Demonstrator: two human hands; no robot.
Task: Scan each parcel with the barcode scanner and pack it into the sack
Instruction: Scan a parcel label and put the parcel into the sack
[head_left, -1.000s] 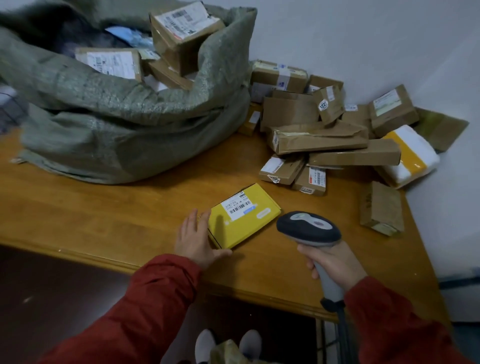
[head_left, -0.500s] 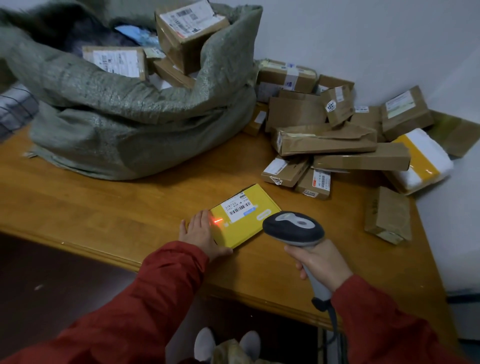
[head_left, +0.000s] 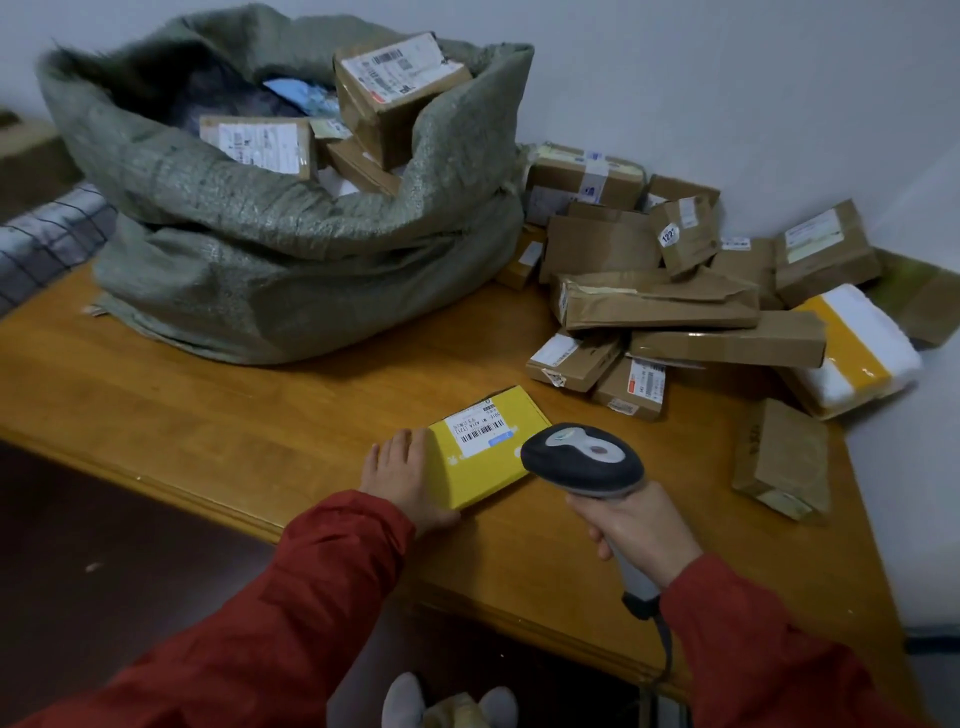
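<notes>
Your left hand, fingers straight, braces the yellow parcel flat on the surface. With your right hand, fingers clamped round the scanner, aim squarely at the barcode label.

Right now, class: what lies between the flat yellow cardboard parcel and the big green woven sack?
Nothing: in the head view only bare wooden table separates the flat yellow parcel from the green woven sack.
</notes>
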